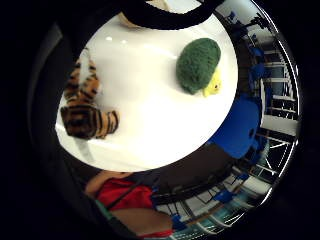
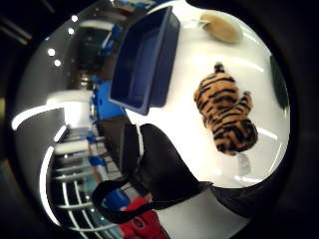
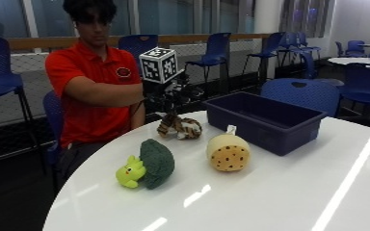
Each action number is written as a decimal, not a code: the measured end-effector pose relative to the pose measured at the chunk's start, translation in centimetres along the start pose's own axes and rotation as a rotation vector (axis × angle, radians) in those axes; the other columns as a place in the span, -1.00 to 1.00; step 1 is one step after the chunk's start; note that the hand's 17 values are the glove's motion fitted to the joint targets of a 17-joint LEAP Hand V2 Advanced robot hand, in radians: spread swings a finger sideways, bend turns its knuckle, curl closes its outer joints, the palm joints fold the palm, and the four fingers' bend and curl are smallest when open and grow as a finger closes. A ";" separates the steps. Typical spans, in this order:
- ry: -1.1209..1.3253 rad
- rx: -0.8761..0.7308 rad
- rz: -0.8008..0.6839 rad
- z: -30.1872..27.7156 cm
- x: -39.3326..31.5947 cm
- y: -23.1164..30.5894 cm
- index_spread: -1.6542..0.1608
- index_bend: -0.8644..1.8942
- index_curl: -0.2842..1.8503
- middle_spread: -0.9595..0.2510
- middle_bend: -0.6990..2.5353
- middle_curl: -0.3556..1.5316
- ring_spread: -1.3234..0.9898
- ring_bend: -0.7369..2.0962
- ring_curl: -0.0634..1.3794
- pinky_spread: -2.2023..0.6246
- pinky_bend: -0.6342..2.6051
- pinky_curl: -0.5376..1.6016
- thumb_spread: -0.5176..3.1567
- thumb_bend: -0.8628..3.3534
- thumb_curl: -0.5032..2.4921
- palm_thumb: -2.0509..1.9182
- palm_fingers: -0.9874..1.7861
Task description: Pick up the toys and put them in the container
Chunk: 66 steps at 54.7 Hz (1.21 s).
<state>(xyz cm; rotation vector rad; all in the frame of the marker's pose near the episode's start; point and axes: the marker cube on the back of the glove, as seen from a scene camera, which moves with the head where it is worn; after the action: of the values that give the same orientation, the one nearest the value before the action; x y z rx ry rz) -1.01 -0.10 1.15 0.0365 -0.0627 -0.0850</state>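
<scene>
My gloved right hand (image 3: pixel 170 97) hovers just above a striped tiger plush (image 3: pixel 180 127) near the table's far edge, fingers hanging relaxed and holding nothing. The tiger (image 2: pixel 227 117) lies on the white table, apart from the palm; it also shows beside the table's rim (image 1: pixel 85 112). A green turtle plush with a yellow head (image 3: pixel 148 165) (image 1: pixel 197 65) lies nearer the front left. A tan spotted cookie-like plush (image 3: pixel 228 152) (image 2: pixel 222 27) stands beside the dark blue container (image 3: pixel 262 120) (image 2: pixel 144 59), which holds nothing I can see.
The round white table (image 3: pixel 268 192) stretches wide toward the front right. Blue chairs (image 3: pixel 300 94) stand behind the container and along the windows. The person sits at the table's far left edge.
</scene>
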 end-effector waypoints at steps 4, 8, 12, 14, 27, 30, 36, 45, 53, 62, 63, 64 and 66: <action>0.007 -0.015 -0.026 1.1 -0.9 -0.2 0.48 -0.24 -0.49 0.46 -0.49 -0.48 0.13 -0.38 -0.84 0.59 -0.21 -0.25 -0.11 -0.62 -0.57 -0.02 -0.42; 0.050 -0.032 -0.035 2.1 -1.8 -0.1 0.48 -0.25 -0.49 0.45 -0.49 -0.47 0.13 -0.38 -0.82 0.60 -0.20 -0.24 -0.12 -0.63 -0.57 -0.02 -0.42; 0.085 -0.033 -0.039 2.7 -2.0 -0.3 0.47 -0.26 -0.48 0.45 -0.49 -0.46 0.13 -0.38 -0.82 0.60 -0.18 -0.23 -0.13 -0.63 -0.57 -0.03 -0.43; 0.089 -0.041 -0.039 3.0 -1.9 -0.4 0.47 -0.26 -0.48 0.46 -0.50 -0.46 0.14 -0.38 -0.82 0.61 -0.15 -0.21 -0.14 -0.63 -0.57 -0.03 -0.43; 0.140 -0.074 0.038 6.6 -0.9 -0.9 0.46 -0.27 -0.49 0.47 -0.51 -0.46 0.15 -0.38 -0.80 0.64 -0.02 -0.15 -0.16 -0.63 -0.56 -0.01 -0.44; 0.137 -0.094 0.037 7.4 -0.5 -1.0 0.46 -0.26 -0.48 0.48 -0.51 -0.47 0.16 -0.39 -0.80 0.64 0.01 -0.14 -0.16 -0.62 -0.56 -0.01 -0.45; 0.126 -0.131 0.036 8.6 -0.2 -1.3 0.45 -0.26 -0.48 0.50 -0.52 -0.47 0.17 -0.39 -0.81 0.64 0.08 -0.11 -0.15 -0.62 -0.55 0.00 -0.46; 0.158 -0.165 0.033 10.7 -0.4 -1.4 0.44 -0.27 -0.48 0.53 -0.53 -0.48 0.18 -0.36 -0.79 0.63 0.15 -0.10 -0.14 -0.60 -0.53 0.03 -0.45; 0.190 -0.146 0.049 10.7 -0.4 -1.5 0.40 -0.25 -0.48 0.56 -0.59 -0.55 0.13 -0.06 -0.62 0.52 0.15 -0.10 -0.09 -0.57 -0.50 0.10 -0.27; 0.199 -0.080 0.062 10.5 -0.3 -1.7 0.37 -0.26 -0.50 0.38 -0.45 -0.52 -0.11 0.22 -0.46 0.34 0.15 -0.15 -0.02 -0.54 -0.46 0.16 0.08; 0.208 -0.062 0.059 10.6 -0.4 -1.7 0.37 -0.26 -0.49 0.35 -0.43 -0.50 -0.13 0.24 -0.43 0.32 0.15 -0.14 -0.01 -0.54 -0.45 0.17 0.14; 0.218 -0.044 0.056 10.6 -0.4 -1.7 0.36 -0.26 -0.50 0.33 -0.43 -0.50 -0.14 0.24 -0.43 0.31 0.14 -0.15 -0.01 -0.54 -0.45 0.18 0.14; 0.241 -0.009 0.047 10.6 -0.5 -1.8 0.37 -0.26 -0.49 0.28 -0.41 -0.48 -0.17 0.26 -0.40 0.30 0.13 -0.15 0.00 -0.53 -0.44 0.20 0.18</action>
<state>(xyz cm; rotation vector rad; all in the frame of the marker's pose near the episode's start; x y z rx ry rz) -2.37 -2.19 11.64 0.0356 0.1775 -0.0332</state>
